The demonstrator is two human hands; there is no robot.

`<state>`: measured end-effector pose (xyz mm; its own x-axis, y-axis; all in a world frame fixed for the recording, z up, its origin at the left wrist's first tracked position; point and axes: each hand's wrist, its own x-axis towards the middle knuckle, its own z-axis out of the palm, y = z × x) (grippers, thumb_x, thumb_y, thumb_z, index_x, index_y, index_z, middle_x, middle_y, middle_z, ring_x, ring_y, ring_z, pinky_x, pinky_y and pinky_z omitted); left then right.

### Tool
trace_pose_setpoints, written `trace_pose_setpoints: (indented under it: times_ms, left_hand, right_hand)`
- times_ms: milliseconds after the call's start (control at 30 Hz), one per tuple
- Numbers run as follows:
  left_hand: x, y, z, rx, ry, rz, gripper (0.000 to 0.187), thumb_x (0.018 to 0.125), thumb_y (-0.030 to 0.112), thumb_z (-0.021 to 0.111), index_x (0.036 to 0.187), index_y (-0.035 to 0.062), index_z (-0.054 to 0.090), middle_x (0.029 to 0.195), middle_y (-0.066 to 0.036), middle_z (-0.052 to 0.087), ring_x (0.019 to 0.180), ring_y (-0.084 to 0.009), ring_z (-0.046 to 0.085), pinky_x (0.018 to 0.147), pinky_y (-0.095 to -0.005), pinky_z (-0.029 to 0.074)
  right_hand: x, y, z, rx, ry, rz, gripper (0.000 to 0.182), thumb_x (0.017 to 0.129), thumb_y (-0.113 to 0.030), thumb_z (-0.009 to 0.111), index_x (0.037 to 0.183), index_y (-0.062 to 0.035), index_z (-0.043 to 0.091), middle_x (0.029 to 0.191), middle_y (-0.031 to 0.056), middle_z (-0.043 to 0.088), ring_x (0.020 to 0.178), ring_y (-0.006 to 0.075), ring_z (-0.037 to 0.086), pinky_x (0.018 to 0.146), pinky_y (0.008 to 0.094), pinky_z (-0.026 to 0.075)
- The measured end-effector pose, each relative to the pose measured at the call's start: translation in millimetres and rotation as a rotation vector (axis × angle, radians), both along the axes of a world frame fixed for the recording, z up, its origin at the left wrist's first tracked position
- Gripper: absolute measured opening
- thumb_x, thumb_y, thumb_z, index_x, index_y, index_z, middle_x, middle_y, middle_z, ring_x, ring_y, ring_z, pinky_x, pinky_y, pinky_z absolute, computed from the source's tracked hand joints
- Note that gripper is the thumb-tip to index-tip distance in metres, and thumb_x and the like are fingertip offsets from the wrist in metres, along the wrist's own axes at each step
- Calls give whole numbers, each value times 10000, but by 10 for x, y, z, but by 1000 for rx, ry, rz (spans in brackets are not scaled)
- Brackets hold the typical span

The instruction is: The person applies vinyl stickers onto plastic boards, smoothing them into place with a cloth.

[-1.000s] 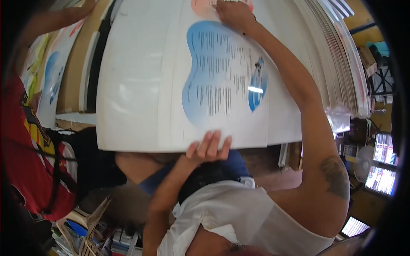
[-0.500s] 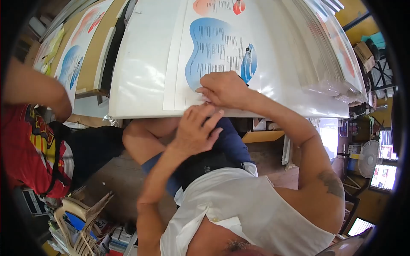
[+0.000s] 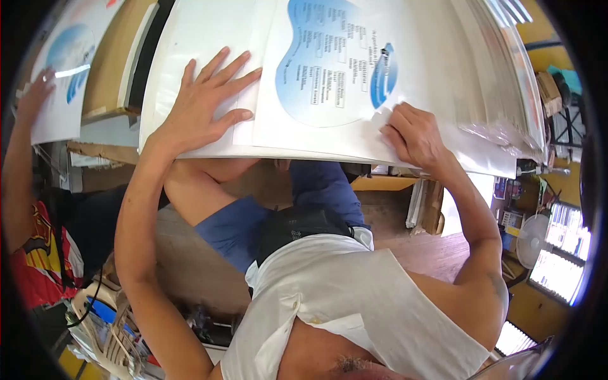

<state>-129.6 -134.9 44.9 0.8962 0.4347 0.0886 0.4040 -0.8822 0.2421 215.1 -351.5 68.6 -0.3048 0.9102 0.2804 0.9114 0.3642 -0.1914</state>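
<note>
A printed sheet (image 3: 335, 63) with a blue shape and dark text lies on a white board (image 3: 183, 38) on the table in front of me. My left hand (image 3: 206, 104) lies flat on the white surface just left of the sheet, fingers spread. At the sheet's near right edge, my right hand (image 3: 411, 136) has its fingers curled, pinching the paper there.
A thick stack of sheets under clear plastic (image 3: 500, 88) lies to the right. At the far left a co-worker in a red shirt (image 3: 38, 253) has a hand (image 3: 31, 95) on another printed sheet (image 3: 66, 63). A fan (image 3: 532, 240) and plastic chair (image 3: 107, 323) stand nearby.
Both hands were together at the sheet's near edge. My left hand has slid left and spread flat; my right hand has slid right along the edge. The co-worker's hand has reached onto the other sheet.
</note>
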Motion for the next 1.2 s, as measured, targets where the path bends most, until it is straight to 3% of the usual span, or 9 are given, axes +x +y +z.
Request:
trace_pose_setpoints:
  times_ms: [133,433,633,733,833,933,1033,1100,1200]
  left_hand:
    - [-4,22,-13,-11,-31,-5,676,864,335,702,1507,278,502,1650,-1,329,1554,-292,183,1229,-643,37]
    - [-20,18,-12,7,-4,-13,659,876,373,672,1503,274,498,1647,11,336,1555,-273,195,1226,-645,40]
    - [-80,8,-4,23,-42,-6,708,917,438,636,1562,281,388,1644,14,338,1552,-262,199,1228,-644,54]
    - [-103,-20,-55,79,-77,-4,733,921,460,636,1576,282,358,1639,5,346,1544,-270,217,1218,-664,81]
    - [-120,-65,-44,82,-96,21,736,917,462,642,1572,272,365,1635,-4,353,1539,-281,226,1210,-675,81]
    - [-69,-41,-91,53,-122,22,740,903,428,648,1568,259,373,1632,-15,361,1535,-292,237,1202,-682,84]
    - [-54,-8,-130,21,-134,11,747,879,369,655,1563,248,382,1623,-36,378,1533,-301,243,1202,-678,86]
    - [-53,4,-89,-25,-141,7,783,844,338,674,1561,220,383,1602,-59,406,1527,-313,256,1201,-678,88]
    - [-93,-1,-81,-28,-179,-12,801,838,351,700,1554,179,385,1580,-69,431,1510,-332,295,1199,-666,104]
  right_hand:
    - [-347,142,52,-42,-136,153,237,823,-100,711,734,-69,494,672,77,498,616,237,558,531,371,461]
    - [-1612,1180,-239,39,15,421,128,829,-167,608,776,-51,595,747,115,640,697,260,645,577,386,525]
    - [-1142,685,-140,70,-13,428,112,862,-161,630,836,-72,568,742,54,570,672,243,602,567,377,501]
    - [-781,271,49,5,-101,321,232,778,-112,731,733,-75,506,674,69,495,606,210,555,500,346,446]
    - [-814,250,132,-44,-141,333,248,787,-101,730,731,-69,491,684,72,502,612,213,559,500,353,447]
    - [-1158,607,-45,0,-74,349,206,856,-175,678,764,-69,528,713,79,543,640,238,594,516,380,482]
    - [-1655,1060,-169,98,-4,429,116,779,-140,617,837,-47,579,801,95,630,766,260,675,615,372,547]
    - [-1819,1201,-182,87,-52,452,119,839,-161,630,877,-52,603,851,100,653,804,255,686,636,376,554]
    - [-1740,1199,-146,94,299,414,146,912,-201,649,883,-60,632,832,116,662,767,264,689,610,394,539]
